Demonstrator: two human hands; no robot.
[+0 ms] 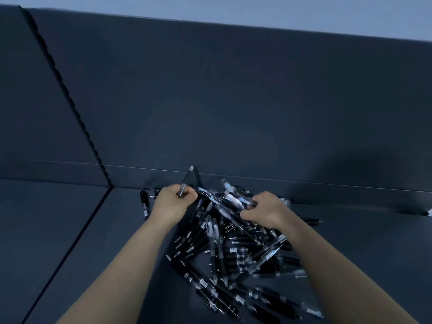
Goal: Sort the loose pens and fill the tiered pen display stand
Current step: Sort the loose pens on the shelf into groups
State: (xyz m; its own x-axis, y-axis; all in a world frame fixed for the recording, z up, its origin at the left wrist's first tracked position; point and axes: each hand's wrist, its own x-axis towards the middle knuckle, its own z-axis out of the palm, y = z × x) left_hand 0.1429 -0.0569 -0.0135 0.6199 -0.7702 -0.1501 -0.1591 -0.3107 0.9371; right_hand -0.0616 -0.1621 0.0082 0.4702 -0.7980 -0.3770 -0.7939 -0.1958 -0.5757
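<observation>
A loose heap of black and clear pens [236, 251] lies on the dark mat in front of me, spreading from the back wall toward the near edge. My left hand [171, 203] is at the heap's far left and grips a dark pen [185, 182] that points up and away. My right hand [264, 210] rests on the heap's far right, fingers curled around a bundle of pens [231, 198] with white labels. No display stand is in view.
A dark padded wall [233, 101] rises just behind the heap. A seam [77, 232] runs diagonally across the dark mat on the left. A few stray pens [145, 204] lie left of my left hand. A small white object [429, 213] sits at the far right.
</observation>
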